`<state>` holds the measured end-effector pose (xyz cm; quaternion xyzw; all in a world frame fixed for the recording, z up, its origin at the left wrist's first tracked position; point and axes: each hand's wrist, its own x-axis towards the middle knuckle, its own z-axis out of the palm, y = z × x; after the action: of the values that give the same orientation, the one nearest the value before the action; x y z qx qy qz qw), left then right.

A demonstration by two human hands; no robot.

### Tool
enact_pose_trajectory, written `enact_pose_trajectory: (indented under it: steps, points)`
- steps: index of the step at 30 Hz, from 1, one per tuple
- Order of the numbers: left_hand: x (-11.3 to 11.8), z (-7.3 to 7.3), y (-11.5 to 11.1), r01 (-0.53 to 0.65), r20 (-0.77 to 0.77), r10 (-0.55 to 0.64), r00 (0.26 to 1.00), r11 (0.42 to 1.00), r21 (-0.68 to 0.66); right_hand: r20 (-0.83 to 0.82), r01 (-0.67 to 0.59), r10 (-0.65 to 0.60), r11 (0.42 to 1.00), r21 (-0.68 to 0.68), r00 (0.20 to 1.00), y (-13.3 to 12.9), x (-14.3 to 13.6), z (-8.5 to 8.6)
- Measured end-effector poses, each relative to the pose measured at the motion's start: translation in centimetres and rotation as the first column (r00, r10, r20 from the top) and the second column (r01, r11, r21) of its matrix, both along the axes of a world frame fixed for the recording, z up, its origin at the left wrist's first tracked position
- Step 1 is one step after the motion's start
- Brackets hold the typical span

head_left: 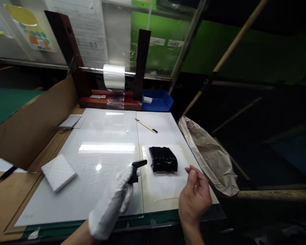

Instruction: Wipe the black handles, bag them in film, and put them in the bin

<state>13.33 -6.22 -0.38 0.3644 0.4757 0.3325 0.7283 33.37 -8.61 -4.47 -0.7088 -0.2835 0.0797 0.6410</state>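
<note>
My left hand (119, 192), in a white glove, is closed around a small black part (139, 164) with a glossy upper edge; its kind is not clear. Right of it, a glossy black plastic housing (164, 159) lies on the white right-hand panel of the table, touched by neither hand. My bare right hand (195, 195) hovers over the table's front right corner. Its fingers are curled in with thumb and index close together, and whatever they may hold is hidden.
A craft knife (146, 126) lies behind the housing. A white pad (58, 172) sits at left beside a cardboard wall (35, 122). At the back are a film roll (114, 77) on a rod and a blue bin (158, 102). A beige bag (209, 154) hangs at right.
</note>
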Motion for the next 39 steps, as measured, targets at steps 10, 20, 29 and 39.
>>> enact_pose_trajectory:
  steps: [10,20,29,39]
  points:
    - [-12.9,1.8,-8.2,-0.19,0.216,0.245,0.945,0.95,-0.248,-0.695,-0.82,0.545,0.561,-0.114,0.47,-4.6,-16.0,4.3]
    - [-19.8,-0.4,-11.2,-0.459,-0.192,0.47,0.861,0.882,0.105,-0.47,-0.944,0.849,0.093,-0.316,0.241,0.5,-21.5,5.3]
    - [-23.7,-0.7,-9.8,-0.579,-0.37,0.761,0.532,0.646,0.497,0.143,-0.861,0.969,0.243,-0.447,0.199,8.2,-30.5,2.7]
    - [-15.5,-1.8,-5.3,-0.143,-0.4,0.535,0.744,0.712,0.687,-0.344,-0.784,0.705,0.575,-0.234,0.62,-0.4,-18.1,4.9]
